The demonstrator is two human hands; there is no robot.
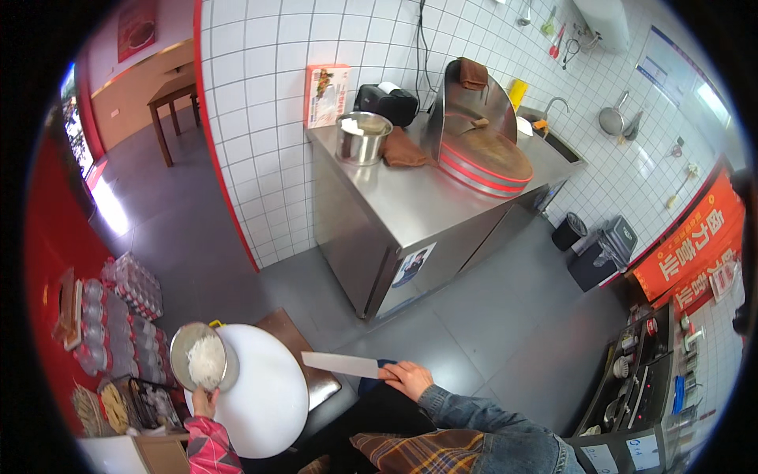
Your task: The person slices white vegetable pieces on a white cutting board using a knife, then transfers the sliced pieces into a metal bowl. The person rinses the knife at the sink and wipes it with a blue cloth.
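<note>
My left hand, in a pink patterned sleeve, grips the near rim of a steel pot. Finely shredded white food lies heaped inside it. The pot is over the upper left part of a round white cutting board; whether it rests on the board is unclear. My right hand, in a denim sleeve, is closed around the handle of a broad kitchen knife. Its blade points left, past the board's right edge and above a brown stool or low table.
Shrink-wrapped bottles are stacked on the left. Ahead, a steel counter carries a wooden chopping block, a steel pot and a brown cloth. Dark bins stand at right, and a black shelf unit is nearer.
</note>
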